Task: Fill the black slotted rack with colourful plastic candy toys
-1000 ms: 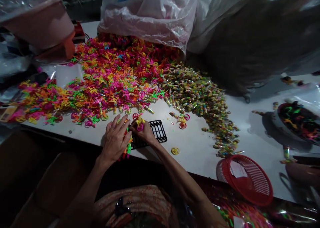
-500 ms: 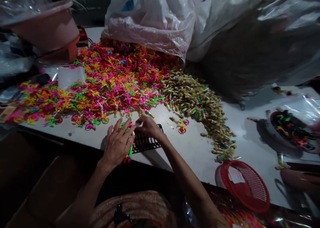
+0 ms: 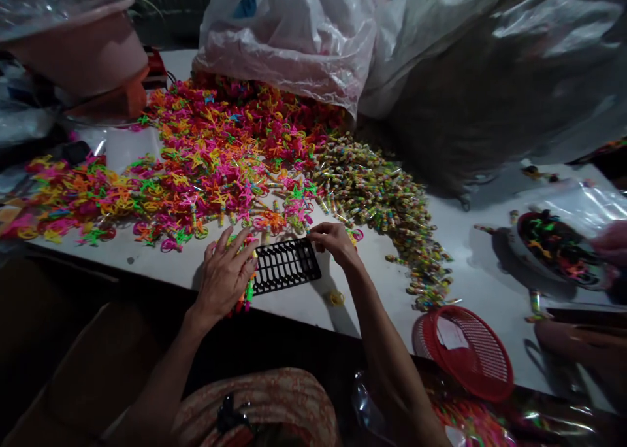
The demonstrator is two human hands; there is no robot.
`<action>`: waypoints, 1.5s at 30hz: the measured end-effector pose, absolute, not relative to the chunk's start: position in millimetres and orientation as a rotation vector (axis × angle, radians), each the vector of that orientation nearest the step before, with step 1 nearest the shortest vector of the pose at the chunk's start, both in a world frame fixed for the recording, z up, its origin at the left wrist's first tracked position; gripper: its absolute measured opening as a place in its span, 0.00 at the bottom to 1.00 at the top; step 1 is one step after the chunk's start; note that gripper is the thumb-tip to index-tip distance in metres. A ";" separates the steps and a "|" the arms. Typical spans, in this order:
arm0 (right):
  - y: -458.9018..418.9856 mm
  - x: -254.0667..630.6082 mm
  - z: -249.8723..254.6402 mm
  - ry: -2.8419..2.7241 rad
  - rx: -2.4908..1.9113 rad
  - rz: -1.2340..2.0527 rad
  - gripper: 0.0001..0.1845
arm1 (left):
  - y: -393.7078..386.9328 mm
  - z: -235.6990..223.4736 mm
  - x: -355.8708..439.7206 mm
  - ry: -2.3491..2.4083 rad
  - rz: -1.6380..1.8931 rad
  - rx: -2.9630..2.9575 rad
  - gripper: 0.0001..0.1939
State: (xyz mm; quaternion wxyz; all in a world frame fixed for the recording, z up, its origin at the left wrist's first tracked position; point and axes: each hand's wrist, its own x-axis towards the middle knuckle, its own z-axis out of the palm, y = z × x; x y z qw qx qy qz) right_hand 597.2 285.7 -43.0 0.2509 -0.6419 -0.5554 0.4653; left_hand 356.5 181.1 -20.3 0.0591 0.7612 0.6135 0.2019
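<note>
A black slotted plastic tray (image 3: 287, 264) lies near the table's front edge. My left hand (image 3: 228, 270) rests over its left end with the fingers stretched out, covering small bright plastic pieces (image 3: 248, 297) in green and orange. At the tray's far right corner, my right hand (image 3: 333, 241) has thumb and fingertips pinched together. Whatever is between them is too small to make out. Orange plastic pieces (image 3: 270, 220) lie just behind the tray, and a yellow ring (image 3: 337, 298) is on the table to its right.
A wide heap of bright plastic pieces (image 3: 206, 159) spreads behind and left. Printed small tubes (image 3: 377, 185) are piled to the right. Plastic sacks (image 3: 294, 48) stand behind. A red basket (image 3: 465, 355) sits front right. Another person's hand (image 3: 612, 243) is by a bowl (image 3: 524, 257).
My right hand has moved right, from beside my left hand to the tray's far right corner, uncovering more of the tray. My left hand stays over the left end. The view has shifted slightly.
</note>
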 end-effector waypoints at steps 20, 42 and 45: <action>228.6 534.3 -60.2 -1.375 -1.277 1.606 0.09 | 163.6 -15.4 347.1 1.956 0.500 2.308 0.21; 197.9 522.6 -71.4 -1.626 -1.220 1.420 0.05 | 173.6 -11.0 351.0 1.913 0.703 2.324 0.11; 197.2 523.6 -71.9 -1.744 -1.316 1.226 0.03 | 172.9 -8.0 351.4 1.845 0.693 2.341 0.08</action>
